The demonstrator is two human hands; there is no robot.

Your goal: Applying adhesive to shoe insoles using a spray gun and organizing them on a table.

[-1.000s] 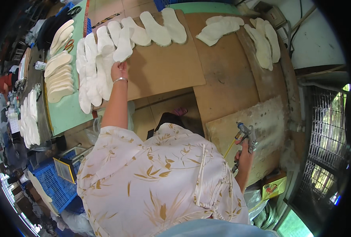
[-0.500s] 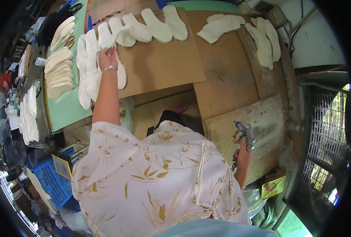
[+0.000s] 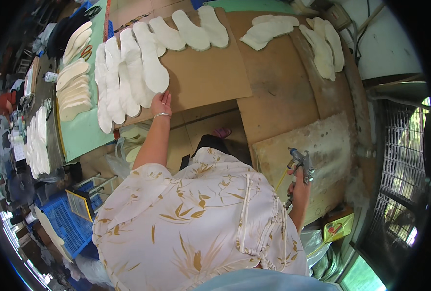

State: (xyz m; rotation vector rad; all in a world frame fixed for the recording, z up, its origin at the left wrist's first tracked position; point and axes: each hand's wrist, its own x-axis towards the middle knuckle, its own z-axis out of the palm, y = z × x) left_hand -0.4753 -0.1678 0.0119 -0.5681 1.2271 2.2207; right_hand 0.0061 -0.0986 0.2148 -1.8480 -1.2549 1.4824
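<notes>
With its fingers pinched on the near end of a white insole (image 3: 153,68), my left hand (image 3: 161,104) is at the front edge of the brown cardboard sheet (image 3: 205,77). That insole lies lengthwise toward me, partly over a neighbouring one. To its left, several white insoles (image 3: 109,80) rest side by side and overlap. Others (image 3: 191,30) fan out along the cardboard's far edge. Low on the right, my right hand (image 3: 299,188) grips a metal spray gun (image 3: 301,162) with a blue part and a thin yellow hose. The gun is over a stained board, apart from the insoles.
More white insoles (image 3: 269,31) lie in a pile at the far right, beside another group (image 3: 322,48). Stacks of cream insoles (image 3: 74,89) and orange-handled scissors (image 3: 86,52) sit on the green table at left. A blue crate (image 3: 65,220) stands at lower left.
My left hand has moved right and nearer me, drawing the insole's near end along. The insole now points toward me instead of lying slanted across others. My right hand with the spray gun is nearly still.
</notes>
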